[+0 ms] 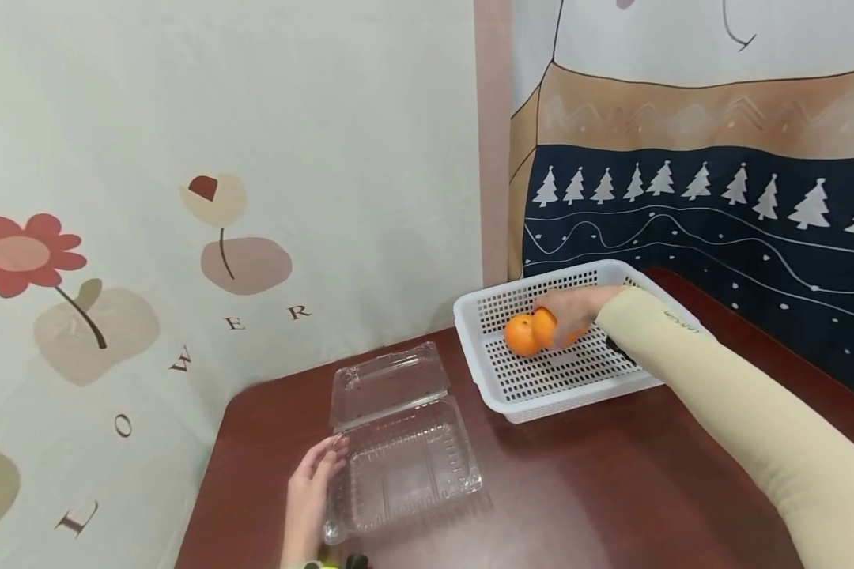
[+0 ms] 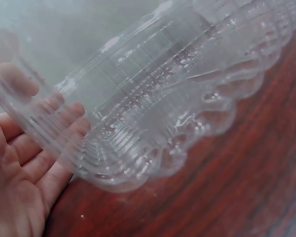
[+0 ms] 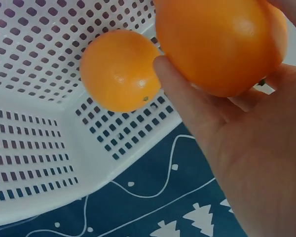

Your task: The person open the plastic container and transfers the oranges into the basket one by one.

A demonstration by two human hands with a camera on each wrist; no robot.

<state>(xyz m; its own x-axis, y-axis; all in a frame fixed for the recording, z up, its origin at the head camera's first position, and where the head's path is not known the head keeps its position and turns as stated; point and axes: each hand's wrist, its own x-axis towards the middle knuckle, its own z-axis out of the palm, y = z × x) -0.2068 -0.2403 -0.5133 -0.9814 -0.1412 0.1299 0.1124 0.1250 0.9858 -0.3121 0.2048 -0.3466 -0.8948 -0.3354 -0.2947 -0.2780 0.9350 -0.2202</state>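
In the head view, a clear plastic clamshell container (image 1: 406,466) stands open, with its lid (image 1: 387,386) laid back toward the wall. My left hand (image 1: 315,478) grips the container's left edge. The left wrist view shows the fingers (image 2: 37,158) along the outside of the ribbed clear wall and the thumb on its other side. Over the white basket (image 1: 494,395), my right hand (image 1: 572,310) holds an orange (image 3: 219,44), its fingers wrapped about the fruit. Another orange (image 3: 119,70) lies on the basket's slotted floor beside the held one.
The container and the basket stand on a dark red-brown wooden table (image 1: 576,482), basket at the back right. Behind them rises a pale wall cloth (image 1: 370,174) printed with flowers. A navy cloth with white trees (image 1: 683,229) hangs past the basket on the right.
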